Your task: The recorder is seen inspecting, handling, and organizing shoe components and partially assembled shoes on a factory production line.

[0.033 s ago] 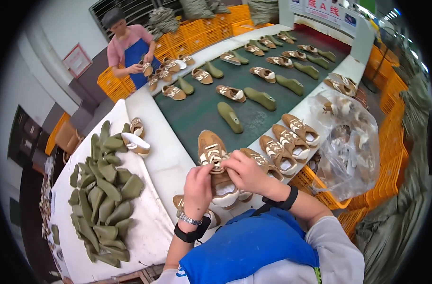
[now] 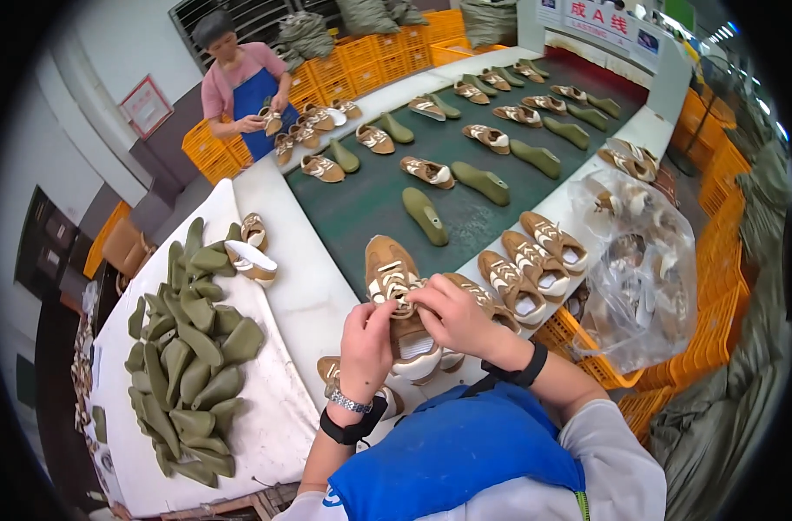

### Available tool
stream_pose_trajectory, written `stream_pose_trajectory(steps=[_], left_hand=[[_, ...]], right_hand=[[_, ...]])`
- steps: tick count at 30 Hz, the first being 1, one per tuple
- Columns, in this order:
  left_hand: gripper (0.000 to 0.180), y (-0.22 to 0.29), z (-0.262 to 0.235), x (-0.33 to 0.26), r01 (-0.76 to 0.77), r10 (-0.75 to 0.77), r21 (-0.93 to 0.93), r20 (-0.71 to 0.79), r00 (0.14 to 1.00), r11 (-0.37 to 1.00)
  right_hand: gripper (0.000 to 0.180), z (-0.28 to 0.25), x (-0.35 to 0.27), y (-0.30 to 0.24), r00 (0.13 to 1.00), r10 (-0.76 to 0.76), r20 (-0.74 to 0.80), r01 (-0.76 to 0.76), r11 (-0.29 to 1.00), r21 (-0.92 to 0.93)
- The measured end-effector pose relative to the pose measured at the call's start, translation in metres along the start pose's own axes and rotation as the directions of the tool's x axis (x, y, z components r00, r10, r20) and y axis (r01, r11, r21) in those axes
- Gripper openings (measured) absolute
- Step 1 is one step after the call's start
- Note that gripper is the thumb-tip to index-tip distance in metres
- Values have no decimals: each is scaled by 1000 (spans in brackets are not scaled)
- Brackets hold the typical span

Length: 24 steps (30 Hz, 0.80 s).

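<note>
A brown sneaker (image 2: 386, 253) with white stripes stands in front of me at the table edge, toe pointing away. Over its tongue, my left hand (image 2: 366, 346) and my right hand (image 2: 458, 319) are closed in pinches, fingertips close together on the white shoelace (image 2: 399, 295). The lace ends are partly hidden by my fingers. Just right of my right hand, another brown sneaker (image 2: 478, 293) is partly covered. Several laced sneakers (image 2: 528, 260) stand in a row beyond it. Below my left hand, part of one more shoe (image 2: 328, 368) shows.
Green shoe lasts (image 2: 196, 382) are heaped on a white-covered table (image 2: 274, 434) at left. Shoes and lasts lie along the green conveyor belt (image 2: 361, 217). A clear plastic bag (image 2: 630, 313) of shoes and orange crates (image 2: 717, 304) stand right. Across the belt, a co-worker (image 2: 248, 87) holds a shoe.
The view has shifted very slightly. My hands stay at the sneaker's laces, with no other clear difference.
</note>
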<state>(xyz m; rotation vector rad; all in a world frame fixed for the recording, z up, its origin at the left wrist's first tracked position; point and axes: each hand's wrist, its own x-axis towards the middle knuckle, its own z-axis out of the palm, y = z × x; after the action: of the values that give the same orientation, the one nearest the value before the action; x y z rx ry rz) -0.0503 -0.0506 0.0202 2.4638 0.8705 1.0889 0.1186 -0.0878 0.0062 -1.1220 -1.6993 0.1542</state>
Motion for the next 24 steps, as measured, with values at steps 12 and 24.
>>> stream_pose_trajectory(steps=[12,24], left_hand=[[18,5,-6,-3,-44,49,-99,51,998,994],[53,-44,-10,4,263,-273,-76,-332,903,962]], right_hand=[[20,-12,0,19,990,52,-128,-27,981,192],[37,17,42,-5,928,-219,301,235,972,-16]])
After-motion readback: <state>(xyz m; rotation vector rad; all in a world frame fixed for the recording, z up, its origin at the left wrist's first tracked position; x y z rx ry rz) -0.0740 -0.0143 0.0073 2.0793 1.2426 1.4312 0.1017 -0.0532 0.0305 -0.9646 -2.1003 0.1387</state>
